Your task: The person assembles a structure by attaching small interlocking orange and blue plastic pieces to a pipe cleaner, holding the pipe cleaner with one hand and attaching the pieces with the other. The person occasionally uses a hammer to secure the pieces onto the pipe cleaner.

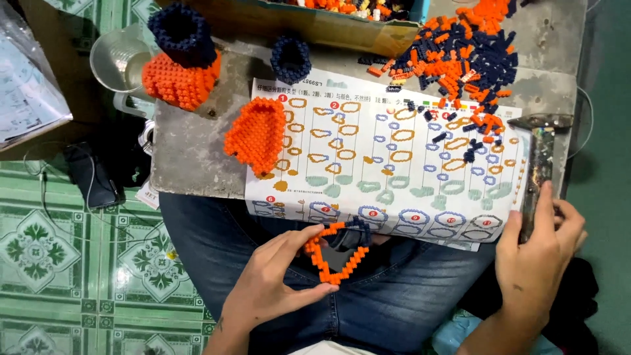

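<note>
My left hand [276,279] holds a small open ring of orange building bricks [335,256] over my lap, thumb and fingers pinching its lower edge. A few dark blue bricks sit at the ring's top. My right hand [536,253] grips the handle of a hammer [539,167] whose metal head lies at the grey table's right edge. A printed instruction sheet [388,164] with orange and blue outline diagrams covers the table in front of me. On its left corner rests a flat orange brick panel [256,135].
A loose pile of orange and dark blue bricks [463,59] lies at the table's far right. An orange and blue brick cup [181,62], a blue brick ring [290,58], a cardboard box [315,23] and a clear measuring jug [118,59] stand at the back. Green tiled floor is on the left.
</note>
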